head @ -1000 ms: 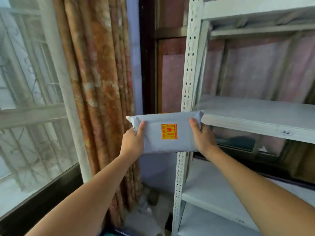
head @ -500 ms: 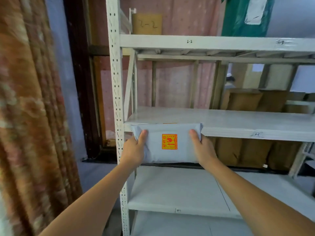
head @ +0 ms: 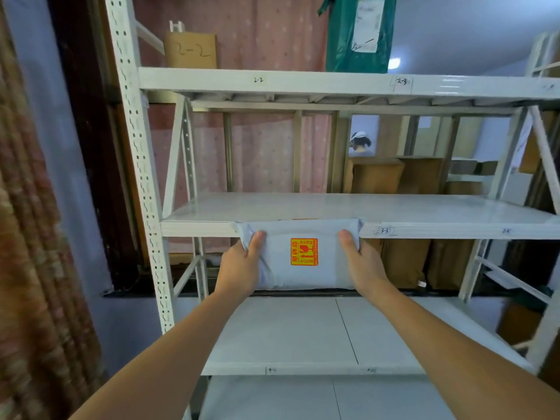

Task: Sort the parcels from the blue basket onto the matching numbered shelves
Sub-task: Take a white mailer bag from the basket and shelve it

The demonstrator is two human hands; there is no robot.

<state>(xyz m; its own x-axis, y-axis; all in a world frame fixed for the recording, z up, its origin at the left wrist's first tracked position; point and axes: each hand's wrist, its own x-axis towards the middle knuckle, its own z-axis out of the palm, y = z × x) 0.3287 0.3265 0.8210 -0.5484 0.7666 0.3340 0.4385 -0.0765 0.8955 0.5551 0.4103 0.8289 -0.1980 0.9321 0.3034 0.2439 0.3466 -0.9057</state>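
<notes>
i hold the grey parcel (head: 298,256) up in front of me with both hands, its long side level. my left hand (head: 239,269) grips the left end, thumb lying across the front face and the fingers curled round behind, out of sight. my right hand (head: 362,266) grips the right end the same way, thumb on the front. an orange sticker (head: 304,251) with red marks sits in the middle of the face towards me, turned on its side. the top edge of the parcel is level with the front lip of the middle shelf (head: 424,207) of the white metal rack (head: 133,147), overlapping that lip in view; i cannot tell whether it touches. the lip beside my right hand carries a handwritten label (head: 385,231), and the shelf above is marked 2-2 (head: 258,80). on that upper shelf stand a brown box (head: 191,50) with 2-2 written on it and a green parcel (head: 357,31). a lower shelf (head: 303,334) lies beneath my forearms. a patterned curtain (head: 36,237) hangs at the left.
</notes>
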